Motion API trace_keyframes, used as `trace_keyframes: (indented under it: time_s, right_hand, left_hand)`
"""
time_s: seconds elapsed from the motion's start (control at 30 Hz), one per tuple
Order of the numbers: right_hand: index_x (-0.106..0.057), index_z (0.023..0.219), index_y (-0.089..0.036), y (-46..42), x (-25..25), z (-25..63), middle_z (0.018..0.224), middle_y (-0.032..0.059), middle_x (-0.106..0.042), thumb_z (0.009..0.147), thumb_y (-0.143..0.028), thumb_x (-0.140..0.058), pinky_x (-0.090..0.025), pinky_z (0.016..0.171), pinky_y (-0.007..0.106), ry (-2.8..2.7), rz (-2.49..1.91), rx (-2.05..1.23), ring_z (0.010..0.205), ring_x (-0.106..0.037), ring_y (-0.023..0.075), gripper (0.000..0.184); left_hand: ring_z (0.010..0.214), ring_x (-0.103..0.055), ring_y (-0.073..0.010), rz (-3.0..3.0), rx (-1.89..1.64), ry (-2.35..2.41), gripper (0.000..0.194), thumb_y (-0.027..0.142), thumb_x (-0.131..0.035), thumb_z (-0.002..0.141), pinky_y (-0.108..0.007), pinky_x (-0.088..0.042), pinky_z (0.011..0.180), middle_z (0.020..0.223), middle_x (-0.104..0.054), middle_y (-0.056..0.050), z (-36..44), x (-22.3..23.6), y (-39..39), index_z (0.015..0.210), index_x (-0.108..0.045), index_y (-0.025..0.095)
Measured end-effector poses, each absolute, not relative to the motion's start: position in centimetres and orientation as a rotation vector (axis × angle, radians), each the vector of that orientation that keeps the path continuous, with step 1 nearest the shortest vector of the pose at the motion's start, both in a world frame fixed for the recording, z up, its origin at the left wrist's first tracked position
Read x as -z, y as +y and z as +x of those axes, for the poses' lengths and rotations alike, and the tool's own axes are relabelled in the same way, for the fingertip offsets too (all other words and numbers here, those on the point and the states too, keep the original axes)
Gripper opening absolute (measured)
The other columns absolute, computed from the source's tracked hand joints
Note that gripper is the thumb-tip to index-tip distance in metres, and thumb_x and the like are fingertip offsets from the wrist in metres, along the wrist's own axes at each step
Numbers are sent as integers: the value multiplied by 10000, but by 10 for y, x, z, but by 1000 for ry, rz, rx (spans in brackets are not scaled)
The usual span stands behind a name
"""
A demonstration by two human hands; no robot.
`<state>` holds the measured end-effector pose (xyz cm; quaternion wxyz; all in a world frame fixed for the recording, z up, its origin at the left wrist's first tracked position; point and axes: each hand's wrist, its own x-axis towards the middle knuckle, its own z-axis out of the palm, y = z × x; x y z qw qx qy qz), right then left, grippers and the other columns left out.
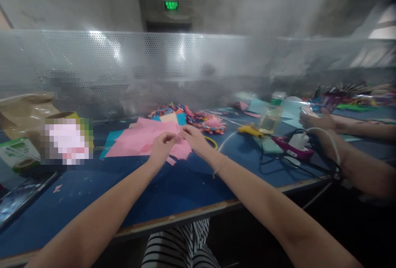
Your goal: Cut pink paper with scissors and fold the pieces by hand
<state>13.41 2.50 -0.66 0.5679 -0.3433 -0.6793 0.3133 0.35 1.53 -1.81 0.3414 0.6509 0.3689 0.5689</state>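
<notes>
Pink paper sheets (133, 136) lie in an untidy stack on a blue tabletop (185, 193) as a worker in striped trousers (173, 245) does close finger work above the stack's right end. Left hand (163, 144) and right hand (196, 139) come together there, the fingertips of both pinched on a small pink paper piece (177, 134); blur hides its folds, and whether it is loose or part of a sheet below cannot be told. Teal paper (108, 145) shows under the stack's left edge, while fringed paper ornaments (213, 124) sit just beyond its right end. Farther right of the stack are a yellow glue gun (250, 130), a clear bottle (269, 118) of pale liquid and a purple power strip (292, 148); past them, well apart from the stack, a co-worker's hand (320, 120) is raised above the table. Thin paper such as this probably calls for a light touch: one hand best steadies the piece while the other presses or turns its edge in small moves, fingertips close to the crease to avoid tearing. Holding the piece slightly clear of the stack should keep the sheets beneath from being dragged or wrinkled
</notes>
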Motion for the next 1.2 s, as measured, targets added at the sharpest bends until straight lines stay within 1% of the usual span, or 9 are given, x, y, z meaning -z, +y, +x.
trace_keyframes:
  time_s: [0.17, 0.4, 0.63, 0.73, 0.8, 0.9, 0.97, 1.1, 1.2]
  right_hand:
    - [-446, 646, -163, 27, 7, 131, 572, -47, -423, 666, -283, -480, -345, 521, 195, -1558, -733, -876, 518, -393, 62, 127]
    - [-505, 603, -155, 27, 5, 135, 553, -28, -495, 625, -237, -532, -367, 535, 204, -1644, -794, -787, 543, -449, 79, 89]
    - [-500, 563, -156, 31, 8, 134, 525, -35, -475, 613, -298, -551, -384, 529, 220, -1476, -694, -925, 500, -440, 76, 159]
    - [-521, 571, -158, 31, 8, 136, 548, -28, -491, 622, -303, -554, -380, 557, 221, -1475, -710, -822, 545, -455, 87, 157]
    - [-530, 572, -159, 30, 7, 138, 566, -23, -507, 642, -288, -544, -376, 580, 224, -1470, -728, -698, 575, -466, 94, 147]
    - [-552, 585, -161, 30, 6, 140, 585, -13, -535, 672, -262, -526, -384, 593, 228, -1483, -751, -559, 594, -486, 103, 136]
    - [-584, 613, -162, 29, 6, 141, 631, 3, -571, 675, -246, -536, -400, 622, 236, -1502, -764, -482, 634, -514, 114, 115]
    - [-629, 667, -174, 27, 8, 138, 727, 29, -623, 661, -232, -573, -422, 716, 267, -1528, -750, -362, 740, -556, 137, 81]
    - [-636, 679, -187, 27, 11, 136, 775, 38, -636, 675, -211, -567, -436, 746, 281, -1613, -674, -315, 787, -569, 138, 73]
  left_hand:
    - [612, -497, -112, 1678, -1489, 1009, 258, 393, -590, 598, -216, -373, 562, 645, -582, -21, 4, 18, 14, 664, -582, 144]
    - [544, -470, -105, 1712, -1471, 1050, 216, 370, -590, 589, -212, -332, 501, 590, -569, -4, 1, 22, 20, 632, -580, 158]
    - [594, -495, -113, 1742, -1463, 1078, 192, 346, -584, 601, -219, -373, 551, 615, -566, -9, 2, 14, 14, 625, -565, 157]
    - [649, -514, -116, 1681, -1545, 1108, 173, 311, -592, 591, -226, -395, 600, 667, -570, -15, 3, 15, 14, 657, -562, 154]
    - [623, -510, -100, 1539, -1657, 1100, 186, 290, -604, 573, -231, -403, 613, 660, -560, -1, 3, 17, 17, 688, -554, 152]
    - [545, -516, -91, 1367, -1550, 987, 194, 299, -619, 554, -246, -416, 591, 564, -541, 10, 3, 20, 19, 627, -553, 132]
    - [535, -535, -103, 1283, -1448, 929, 214, 304, -639, 533, -258, -424, 591, 551, -564, -9, 4, 20, 16, 613, -573, 117]
    - [637, -581, -133, 1159, -1397, 781, 243, 306, -654, 541, -288, -438, 675, 658, -624, -59, 9, 17, 10, 674, -613, 107]
    - [688, -586, -131, 1092, -1393, 667, 240, 293, -653, 563, -301, -432, 737, 703, -635, -62, 11, 16, 10, 720, -619, 114]
